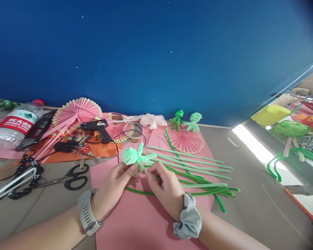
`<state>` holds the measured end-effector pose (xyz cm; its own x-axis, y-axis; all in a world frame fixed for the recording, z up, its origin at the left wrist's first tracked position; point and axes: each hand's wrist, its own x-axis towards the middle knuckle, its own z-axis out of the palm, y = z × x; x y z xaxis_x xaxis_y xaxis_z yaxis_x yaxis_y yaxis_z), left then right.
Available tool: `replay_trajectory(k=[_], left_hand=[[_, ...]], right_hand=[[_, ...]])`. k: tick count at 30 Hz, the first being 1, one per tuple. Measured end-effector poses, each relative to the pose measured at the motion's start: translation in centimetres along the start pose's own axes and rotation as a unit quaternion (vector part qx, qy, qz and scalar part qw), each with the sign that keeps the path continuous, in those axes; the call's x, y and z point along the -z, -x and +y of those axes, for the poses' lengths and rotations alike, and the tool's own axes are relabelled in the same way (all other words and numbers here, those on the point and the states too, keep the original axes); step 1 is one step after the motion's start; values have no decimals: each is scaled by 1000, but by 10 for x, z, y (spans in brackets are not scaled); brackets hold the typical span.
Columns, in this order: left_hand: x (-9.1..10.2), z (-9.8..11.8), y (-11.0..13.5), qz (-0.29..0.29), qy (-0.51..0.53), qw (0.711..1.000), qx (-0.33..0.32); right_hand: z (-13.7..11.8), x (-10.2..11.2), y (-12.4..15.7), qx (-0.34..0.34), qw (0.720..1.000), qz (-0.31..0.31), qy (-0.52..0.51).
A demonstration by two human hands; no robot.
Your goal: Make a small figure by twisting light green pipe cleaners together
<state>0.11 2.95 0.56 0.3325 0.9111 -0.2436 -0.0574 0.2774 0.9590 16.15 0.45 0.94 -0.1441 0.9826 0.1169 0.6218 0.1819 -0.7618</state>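
Observation:
A pale mint pipe-cleaner figure (130, 156) with a round wound head lies sideways between my hands, above the pink paper (125, 222). My left hand (117, 178) is closed on its body near the head, thumb on top. At the other side, my right hand (165, 182) pinches one of its thin limbs between thumb and fingers. Loose pale green pipe cleaners (211, 169) and darker green pipe cleaners (211, 191) spread out to the right, partly under my right hand. Two finished-looking figures, one bright green (176, 121) and one mint (194, 122), stand at the back.
To the left are a black glue gun (97, 129), scissors (74, 177), keys (86, 152), a black bead bracelet (26, 187) and a water bottle (15, 121). Pink folded paper fans (77, 113) lie behind. A tape roll (133, 131) sits mid-back, before the blue panel (156, 62).

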Motion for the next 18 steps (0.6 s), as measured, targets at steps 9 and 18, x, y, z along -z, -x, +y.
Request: replay_trajectory(k=[9,18], left_hand=[[-4,3,3,16,-55,998,0],[-3,0,3,14,-74,997,-32]], right_hand=[[0,3,1,28,999,-6,28],[-4,2,3,2,1000,2,-16]])
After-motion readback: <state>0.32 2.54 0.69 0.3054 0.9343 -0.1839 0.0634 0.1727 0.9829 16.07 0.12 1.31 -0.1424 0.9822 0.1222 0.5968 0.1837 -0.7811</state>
